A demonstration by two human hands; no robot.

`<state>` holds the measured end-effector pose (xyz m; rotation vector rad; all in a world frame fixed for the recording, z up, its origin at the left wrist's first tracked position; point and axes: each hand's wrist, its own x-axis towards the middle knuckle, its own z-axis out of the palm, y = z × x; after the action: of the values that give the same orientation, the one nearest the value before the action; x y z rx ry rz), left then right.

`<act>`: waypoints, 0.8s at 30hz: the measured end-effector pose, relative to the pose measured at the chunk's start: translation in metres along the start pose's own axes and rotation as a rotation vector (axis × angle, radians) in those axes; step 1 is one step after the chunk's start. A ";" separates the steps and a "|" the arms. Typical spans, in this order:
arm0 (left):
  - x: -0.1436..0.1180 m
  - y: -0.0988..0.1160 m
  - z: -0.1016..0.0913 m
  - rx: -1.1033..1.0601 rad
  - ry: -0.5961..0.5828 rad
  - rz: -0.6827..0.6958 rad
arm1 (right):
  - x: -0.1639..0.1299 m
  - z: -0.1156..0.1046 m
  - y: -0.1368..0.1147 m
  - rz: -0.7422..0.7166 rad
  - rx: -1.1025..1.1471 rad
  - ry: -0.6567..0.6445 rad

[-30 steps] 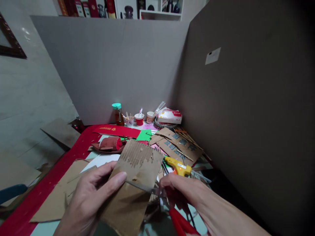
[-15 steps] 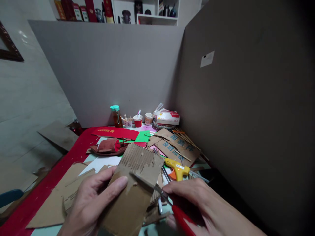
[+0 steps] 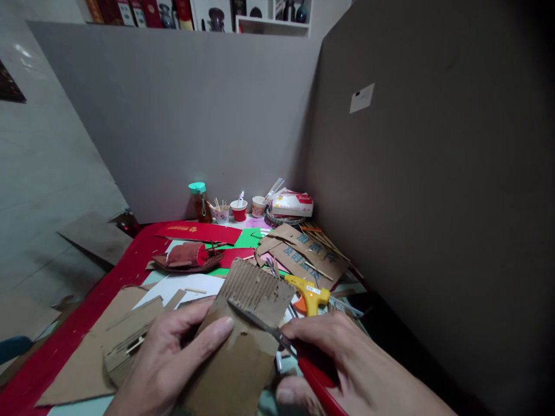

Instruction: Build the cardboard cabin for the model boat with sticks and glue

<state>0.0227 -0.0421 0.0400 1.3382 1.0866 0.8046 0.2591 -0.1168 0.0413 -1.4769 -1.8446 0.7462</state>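
My left hand [image 3: 167,361] grips a piece of brown corrugated cardboard [image 3: 243,335], thumb pressed on its front face; the top layer is peeled away near its upper edge. My right hand [image 3: 347,370] holds red-handled scissors [image 3: 286,346], whose metal blades lie across the cardboard, pointing up and left toward my left thumb. Both hands are low in the head view, just above the cluttered table.
A yellow glue gun [image 3: 310,292] lies just beyond the cardboard. Printed cardboard scraps [image 3: 303,254], a small red boat model [image 3: 186,257], red [image 3: 199,232] and green [image 3: 248,238] paper, paper cups [image 3: 238,210], a capped bottle [image 3: 199,202] and a tissue pack [image 3: 291,203] stand farther back. Grey boards wall the back and right.
The scissors' blades have swung from lying low and level to angled up across the cardboard, reaching further toward my left thumb. The view has shifted slightly.
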 end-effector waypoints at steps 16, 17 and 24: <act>-0.006 0.003 0.006 0.067 -0.137 0.000 | 0.001 0.016 0.002 -0.038 -0.137 0.035; -0.006 0.003 0.008 0.061 -0.127 -0.010 | 0.002 0.017 0.003 -0.035 -0.142 0.039; 0.000 -0.012 0.014 -0.336 -0.169 0.093 | -0.012 0.014 0.006 -0.072 -0.148 0.033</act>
<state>0.0343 -0.0483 0.0266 1.1528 0.7239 0.8820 0.2540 -0.1275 0.0260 -1.4957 -1.9524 0.5584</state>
